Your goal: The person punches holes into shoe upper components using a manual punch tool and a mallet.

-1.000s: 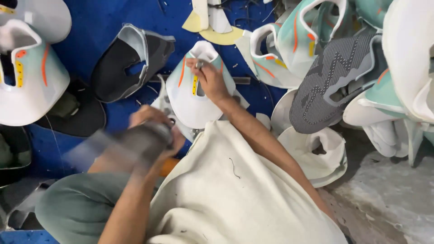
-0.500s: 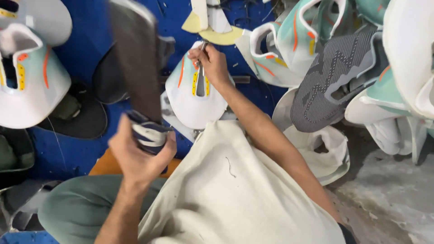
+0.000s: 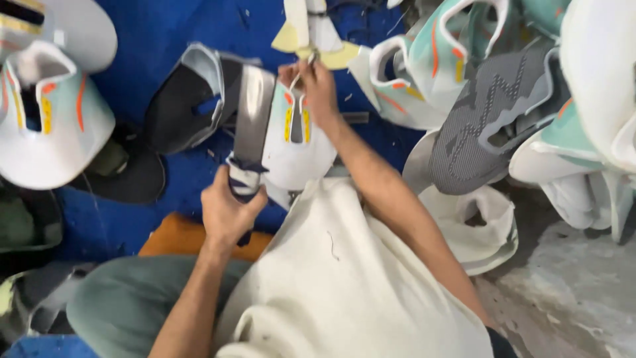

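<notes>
Crowded blue work surface, little open room

Bare blue mat [image 3: 165,30] lies open between the white-and-mint shoe upper [image 3: 46,126] and black-and-grey shoe upper [image 3: 185,99]; stacked grey knit upper [image 3: 490,126] blocks the right.

Surface: blue mat [image 3: 152,40] covering floor, grey concrete [image 3: 570,292] showing at right.
Lying on mat: white/mint shoe uppers [image 3: 46,126] at left, black upper [image 3: 192,99] mid.
Lying at right: grey knit upper [image 3: 490,113], white upper [image 3: 477,225] just below it.
Near edge: orange block [image 3: 192,238] sitting on mat.

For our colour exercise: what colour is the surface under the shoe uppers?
Bright blue surface, shown best in the head view, with shoe uppers lying on it.
</notes>
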